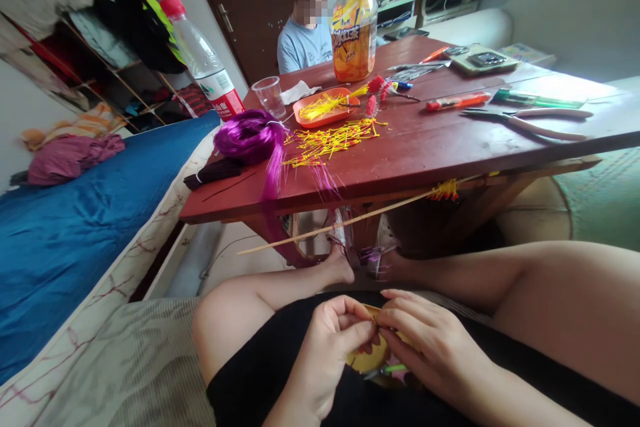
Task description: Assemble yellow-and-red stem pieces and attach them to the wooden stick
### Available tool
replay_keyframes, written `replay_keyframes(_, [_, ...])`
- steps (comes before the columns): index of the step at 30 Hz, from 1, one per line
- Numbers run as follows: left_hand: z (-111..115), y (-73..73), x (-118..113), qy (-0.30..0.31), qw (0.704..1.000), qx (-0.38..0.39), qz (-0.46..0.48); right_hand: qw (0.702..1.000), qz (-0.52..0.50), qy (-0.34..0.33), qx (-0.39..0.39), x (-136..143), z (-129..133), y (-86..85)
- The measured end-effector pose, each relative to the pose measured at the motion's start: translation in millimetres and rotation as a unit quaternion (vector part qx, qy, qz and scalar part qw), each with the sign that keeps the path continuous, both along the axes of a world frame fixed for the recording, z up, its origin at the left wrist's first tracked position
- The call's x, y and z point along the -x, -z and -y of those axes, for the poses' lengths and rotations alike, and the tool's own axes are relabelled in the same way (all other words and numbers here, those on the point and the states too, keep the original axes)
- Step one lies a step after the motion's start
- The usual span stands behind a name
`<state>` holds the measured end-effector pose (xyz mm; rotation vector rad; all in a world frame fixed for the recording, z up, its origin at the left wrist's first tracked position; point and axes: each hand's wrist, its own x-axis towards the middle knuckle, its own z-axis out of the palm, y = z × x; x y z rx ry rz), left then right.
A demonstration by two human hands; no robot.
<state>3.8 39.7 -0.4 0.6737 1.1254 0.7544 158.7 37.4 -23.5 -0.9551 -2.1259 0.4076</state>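
My left hand (333, 347) and my right hand (435, 340) meet above my lap, fingertips almost touching. Both are closed in a pinch, and whatever lies between the fingers is too small and hidden to name. Directly beneath them a yellow dish (371, 355) rests on my dark clothing, partly covered by the fingers. Some small reddish pieces and a tool with a bright green part (395, 368) show in or beside the dish, mostly masked by my right hand.
On the red table (400, 153) are purple fibre (250, 137), yellow red-tipped stems (335, 140), an orange tray (306, 121), pliers (530, 121) and bottles (354, 33). A thin stick (320, 230) juts along the table's near edge. A person (305, 40) sits beyond; a blue bed (100, 207) is left.
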Motion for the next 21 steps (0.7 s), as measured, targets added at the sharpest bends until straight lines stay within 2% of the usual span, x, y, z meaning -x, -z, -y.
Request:
replay_keyframes(6, [-3.8,3.9,2.9,0.02,0.997,0.061,0.05,0.998,0.025,-0.049,-0.006,-2.2,1.0,-0.2])
replay_keyframes(15, [-3.8,8.9,5.1,0.051,0.992,0.086,0.077,0.997,0.033,-0.049,-0.049,-7.1,4.3,-0.6])
replay_keyframes(18, [-4.3,9.8,6.0,0.045,0.993,0.089,0.061,0.998,0.03,-0.051,-0.031,-6.0,4.1,-0.9])
replay_keyframes(21, [-4.5,9.7,4.3,0.041,0.995,0.074,0.053,0.998,0.004,-0.053,0.03,-4.0,4.6,-1.6])
